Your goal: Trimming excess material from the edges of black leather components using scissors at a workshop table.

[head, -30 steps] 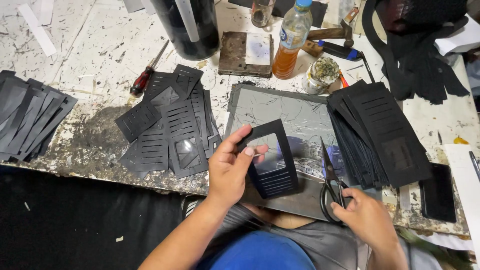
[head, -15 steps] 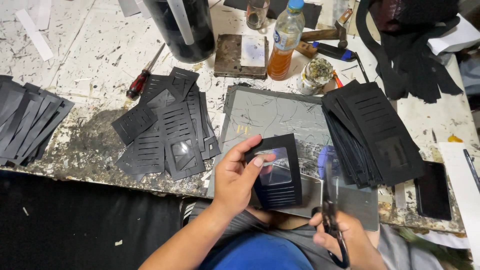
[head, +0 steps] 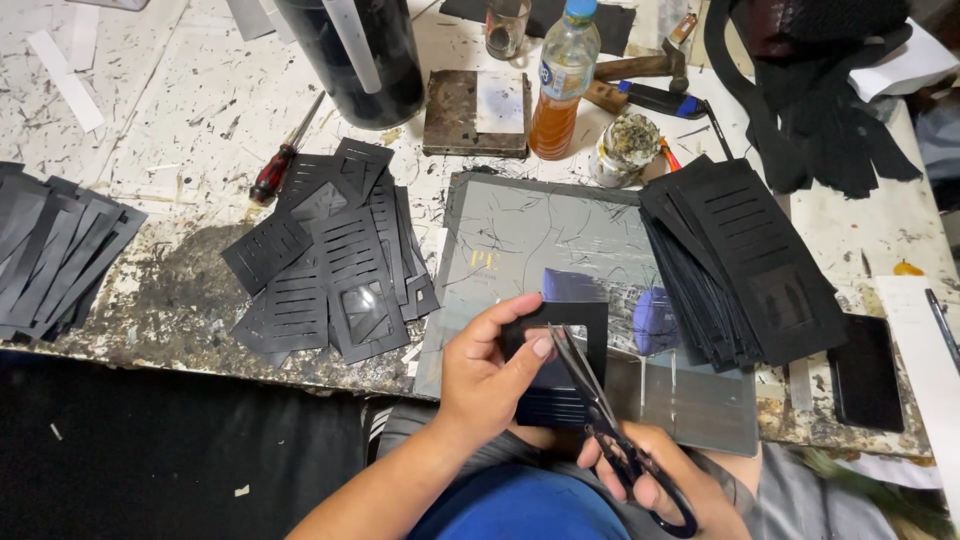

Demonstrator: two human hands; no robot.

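Observation:
My left hand (head: 490, 372) grips a black slotted panel with a window cut-out (head: 563, 385), held over the near edge of a grey cutting mat (head: 520, 235). My right hand (head: 660, 478) holds black-handled scissors (head: 610, 425), and their open blades point up against the panel's right side beside my left thumb. To the right of the mat, a tall stack of similar black slotted panels (head: 745, 265) leans. Left of the mat lies a loose pile of cut panels (head: 335, 255).
Another pile of dark strips (head: 50, 250) sits at the far left edge. At the back stand a red-handled screwdriver (head: 285, 155), a black cylinder (head: 365, 55), a metal block (head: 477, 112), a bottle of orange liquid (head: 560, 85), a small jar (head: 626, 148), and a hammer (head: 650, 65). A black phone (head: 866, 372) lies at right.
My right hand has picked up the scissors from the mat and brought their blades up to the panel. My left hand has lowered the panel toward me.

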